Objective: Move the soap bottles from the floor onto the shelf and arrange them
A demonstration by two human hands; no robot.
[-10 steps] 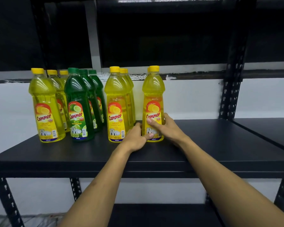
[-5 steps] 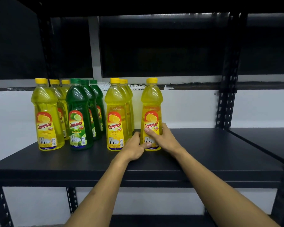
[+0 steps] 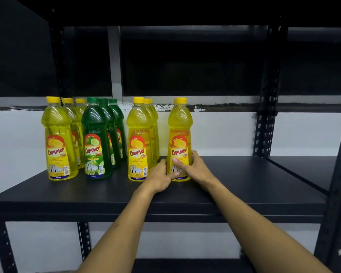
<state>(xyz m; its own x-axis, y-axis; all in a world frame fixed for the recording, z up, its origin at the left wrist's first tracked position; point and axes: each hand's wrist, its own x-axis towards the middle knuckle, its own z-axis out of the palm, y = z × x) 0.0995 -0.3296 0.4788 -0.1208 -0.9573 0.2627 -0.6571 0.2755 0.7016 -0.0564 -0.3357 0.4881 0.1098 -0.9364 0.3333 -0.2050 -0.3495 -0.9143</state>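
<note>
Soap bottles stand upright in rows on the black shelf (image 3: pixel 244 186). The rightmost yellow lemon bottle (image 3: pixel 179 131) has another yellow cap just visible behind it. My right hand (image 3: pixel 193 170) wraps its lower right side, thumb across the label. Against its lower left side my left hand (image 3: pixel 159 178) presses, fingers curled. To the left stand a yellow row fronted by a lemon bottle (image 3: pixel 139 138), a green lime row (image 3: pixel 96 138) and another yellow row (image 3: pixel 57 138).
Black perforated uprights (image 3: pixel 266 115) frame the shelf on the right, with another shelf bay (image 3: pixel 307 168) beyond. A white wall lies behind the bottles. A lower shelf (image 3: pixel 185 265) shows under my arms.
The view has tilted and moved closer, so the bottles sit lower in frame. Both hands stay on the base of the rightmost yellow bottle, which has barely shifted.
</note>
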